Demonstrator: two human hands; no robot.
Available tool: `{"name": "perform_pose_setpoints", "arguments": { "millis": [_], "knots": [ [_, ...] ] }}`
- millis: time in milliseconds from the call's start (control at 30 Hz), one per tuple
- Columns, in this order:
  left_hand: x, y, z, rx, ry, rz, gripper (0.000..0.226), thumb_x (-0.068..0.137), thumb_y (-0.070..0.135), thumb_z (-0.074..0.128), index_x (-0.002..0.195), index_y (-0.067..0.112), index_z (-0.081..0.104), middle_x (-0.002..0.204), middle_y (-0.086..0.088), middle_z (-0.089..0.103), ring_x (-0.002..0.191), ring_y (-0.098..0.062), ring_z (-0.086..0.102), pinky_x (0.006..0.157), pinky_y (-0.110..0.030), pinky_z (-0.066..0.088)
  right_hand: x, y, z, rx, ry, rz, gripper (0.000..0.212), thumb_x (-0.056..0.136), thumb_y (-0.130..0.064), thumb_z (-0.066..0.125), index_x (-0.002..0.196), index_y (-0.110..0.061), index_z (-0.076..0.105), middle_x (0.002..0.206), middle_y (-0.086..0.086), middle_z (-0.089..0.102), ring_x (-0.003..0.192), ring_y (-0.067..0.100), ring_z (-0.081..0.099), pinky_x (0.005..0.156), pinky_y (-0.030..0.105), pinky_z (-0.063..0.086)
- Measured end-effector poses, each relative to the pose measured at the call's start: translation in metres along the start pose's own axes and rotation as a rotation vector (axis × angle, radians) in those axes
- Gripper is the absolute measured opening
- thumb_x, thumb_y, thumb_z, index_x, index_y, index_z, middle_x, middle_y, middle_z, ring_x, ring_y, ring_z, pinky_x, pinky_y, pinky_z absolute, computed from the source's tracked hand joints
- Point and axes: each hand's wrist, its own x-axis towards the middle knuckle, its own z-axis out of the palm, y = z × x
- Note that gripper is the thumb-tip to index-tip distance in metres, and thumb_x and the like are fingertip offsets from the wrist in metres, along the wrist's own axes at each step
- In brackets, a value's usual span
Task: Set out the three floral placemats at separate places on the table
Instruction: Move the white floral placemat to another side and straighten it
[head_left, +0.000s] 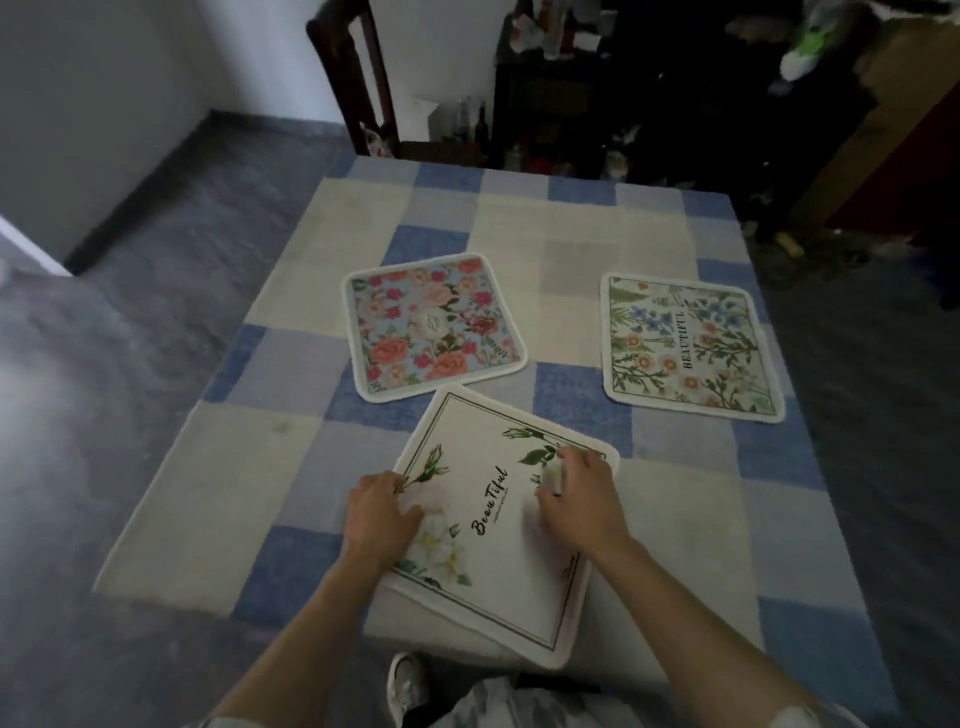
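Three floral placemats lie on the blue-and-white checked table (519, 234). A red-rose mat (434, 325) sits left of centre. A green-leaf mat printed "BEAUTIFUL" (688, 345) is at the right. The white mat with script "Beautiful" (498, 525) lies skewed at the near edge, its near corner hanging over the table's edge. My left hand (382, 517) rests palm-down on that mat's left side. On its right side my right hand (584, 499) presses down with fingers bent. Both hands rest flat on the mat rather than gripping it.
A dark wooden chair (363, 83) stands at the far side of the table. Dark cluttered shelves (623, 93) fill the back right. Grey floor (130, 364) surrounds the table. My shoe (408, 686) shows below the near edge.
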Motion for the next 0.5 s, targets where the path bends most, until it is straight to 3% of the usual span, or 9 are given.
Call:
{"name": "perform_pose_setpoints", "arguments": {
  "millis": [200,333,500],
  "knots": [
    [-0.042,-0.003,0.019,0.006,0.141,-0.238,0.034,0.084,0.03,0.059,0.115,0.016,0.054,0.118,-0.011,0.052,0.11,-0.03,0.045,0.094,-0.041,0.041,0.041,0.003,0.0,-0.215,-0.144,-0.258,0.052,0.084,-0.037,0.06,0.13,-0.015,0.049,0.132,0.01,0.047,0.124,0.029,0.041,0.103,0.04,0.039],
    [-0.072,0.005,0.037,-0.053,0.159,-0.421,0.05,0.082,0.032,0.059,0.129,0.02,0.043,0.132,-0.012,0.039,0.123,-0.03,0.034,0.1,-0.046,0.04,0.064,0.003,0.005,-0.41,-0.27,-0.438,0.054,0.079,-0.043,0.06,0.126,-0.019,0.047,0.132,0.01,0.041,0.124,0.032,0.038,0.101,0.042,0.039],
    [-0.091,0.015,0.059,-0.111,0.174,-0.509,0.065,0.083,0.036,0.055,0.142,0.025,0.029,0.137,-0.011,0.031,0.127,-0.03,0.027,0.104,-0.048,0.038,0.08,0.002,0.013,-0.503,-0.331,-0.5,0.067,0.08,-0.048,0.057,0.137,-0.02,0.036,0.139,0.016,0.032,0.131,0.036,0.03,0.109,0.047,0.031]
  ]
}}
